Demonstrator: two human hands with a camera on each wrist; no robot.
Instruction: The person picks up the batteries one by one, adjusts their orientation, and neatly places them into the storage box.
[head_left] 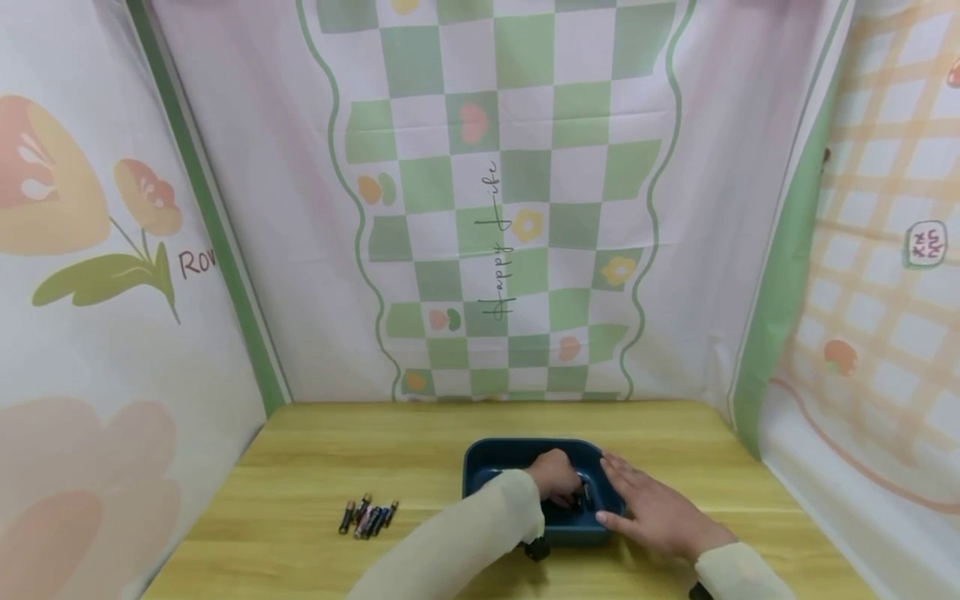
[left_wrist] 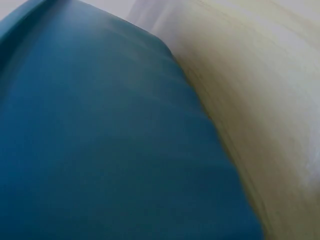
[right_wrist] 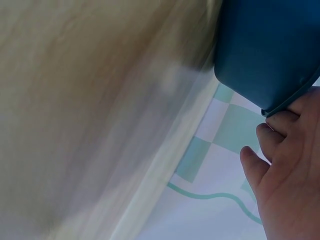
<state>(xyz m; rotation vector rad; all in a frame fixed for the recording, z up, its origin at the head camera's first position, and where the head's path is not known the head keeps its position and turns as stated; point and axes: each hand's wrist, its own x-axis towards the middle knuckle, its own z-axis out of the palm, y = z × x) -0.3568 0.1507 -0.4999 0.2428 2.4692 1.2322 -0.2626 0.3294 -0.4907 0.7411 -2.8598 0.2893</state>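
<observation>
A dark blue rectangular basin [head_left: 577, 535] stands on the wooden table. My left hand [head_left: 553, 477] reaches down inside it, fingers bent toward its floor. Dark cylinders that look like batteries [head_left: 587, 495] lie right by those fingertips; I cannot tell whether one is pinched. The left wrist view is filled by the basin's outer wall [left_wrist: 115, 130], and the hand is out of sight there. At the basin's right side, my right hand [head_left: 652, 504] rests against the rim with fingers extended and thumb spread. In the right wrist view, its fingertips [right_wrist: 280, 120] meet the rim.
Left of the basin, several AA-like batteries [head_left: 367, 518] lie in a loose group on the table [head_left: 315, 450]. A patterned curtain [head_left: 465, 250] hangs behind the table's far edge, with more printed cloth [head_left: 112, 350] at both sides.
</observation>
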